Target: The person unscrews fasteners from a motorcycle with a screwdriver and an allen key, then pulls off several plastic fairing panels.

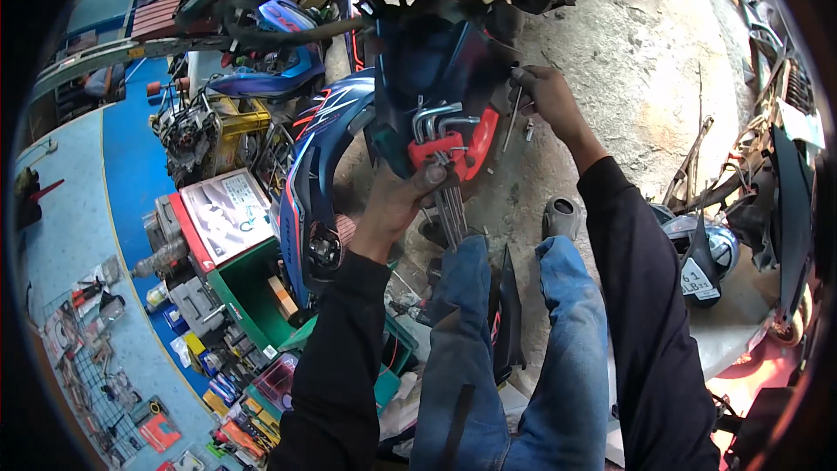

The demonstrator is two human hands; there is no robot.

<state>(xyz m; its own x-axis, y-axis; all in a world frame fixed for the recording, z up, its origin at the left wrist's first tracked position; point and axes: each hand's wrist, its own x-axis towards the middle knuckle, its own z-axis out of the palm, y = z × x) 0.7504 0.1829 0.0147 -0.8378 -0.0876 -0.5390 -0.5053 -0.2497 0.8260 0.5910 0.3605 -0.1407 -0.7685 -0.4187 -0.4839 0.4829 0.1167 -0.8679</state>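
In front of my knees, my left hand (390,207) is closed around a hex key set (433,150). Its holder is red; several bent silver keys stick up from the top, and long straight shafts hang below the thumb. Further right, my right hand (549,98) pinches the upper end of a thin metal rod, which looks like a single hex key (512,125), pointing down over the concrete. Beyond both hands is the dark front body panel (418,61) of a motorbike, with cables and hoses across its top. My right fingertips are beside its right edge; shadow hides whether they touch it.
A blue motorbike fairing (299,187) stands close to my left forearm. Left of it are a green toolbox (228,283), a white-and-red carton (228,216) and an engine block (185,135). A helmet (720,249) and loose dark panels lie to the right.
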